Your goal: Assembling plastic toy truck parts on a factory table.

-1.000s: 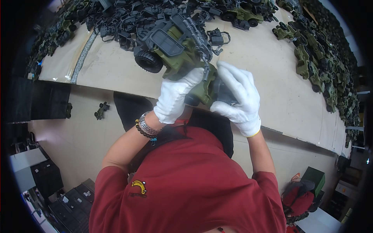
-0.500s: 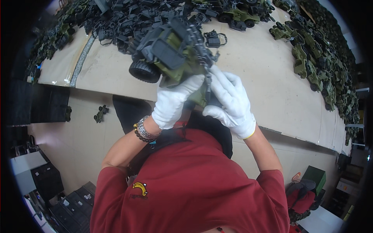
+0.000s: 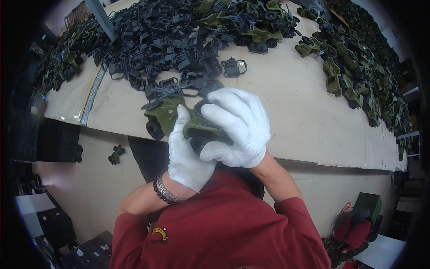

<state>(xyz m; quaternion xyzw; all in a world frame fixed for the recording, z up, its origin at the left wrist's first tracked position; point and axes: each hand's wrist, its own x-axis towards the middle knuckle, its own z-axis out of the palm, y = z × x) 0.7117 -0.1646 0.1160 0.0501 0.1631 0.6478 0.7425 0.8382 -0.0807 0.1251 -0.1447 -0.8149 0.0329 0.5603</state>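
Between my white-gloved hands is an olive-green toy jeep (image 3: 168,112) with black wheels, held over the table's near edge. My left hand (image 3: 186,154) grips its near side, thumb pointing up along the body. Wrapped over its right part is my right hand (image 3: 239,127), fingers curled on top and thumb below, hiding much of that end. Just beyond the jeep lie dark grey plastic frame parts (image 3: 191,80) at the front of a large heap. A single grey part (image 3: 234,67) rests apart, beyond my right hand.
The cardboard-covered table (image 3: 295,112) carries a heap of grey parts (image 3: 156,49) at the back left. Several green toy jeeps (image 3: 260,33) stand behind it, and more are piled along the right (image 3: 358,76). A toy jeep (image 3: 116,154) lies on the floor at left. A grey post (image 3: 102,20) rises at back left.
The toy jeep has come down from its raised, tilted pose to a more level one. My right hand has moved from flat fingers against it to a curled grip over its right end.
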